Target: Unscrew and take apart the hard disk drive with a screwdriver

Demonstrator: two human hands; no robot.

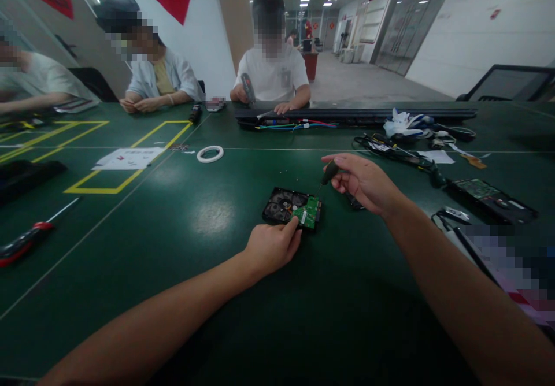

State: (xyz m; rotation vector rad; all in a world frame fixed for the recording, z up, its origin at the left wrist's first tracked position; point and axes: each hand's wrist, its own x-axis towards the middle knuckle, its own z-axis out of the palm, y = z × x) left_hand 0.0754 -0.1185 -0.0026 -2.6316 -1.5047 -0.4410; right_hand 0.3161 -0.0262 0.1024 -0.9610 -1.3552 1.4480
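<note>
A black hard drive lies on the green table in front of me, its underside with a green circuit board facing up. My left hand grips the drive's near edge, thumb on top by the board. My right hand is closed around the dark handle of a screwdriver. The screwdriver leans, its thin shaft pointing down at the board's far right corner; whether the tip touches a screw is too small to tell. Behind my right hand a small dark part is partly hidden.
Another hard drive and tangled cables lie to the right. A roll of white tape, a paper sheet and a red-black screwdriver are on the left. Across the table, a person holds a power tool behind a long black unit.
</note>
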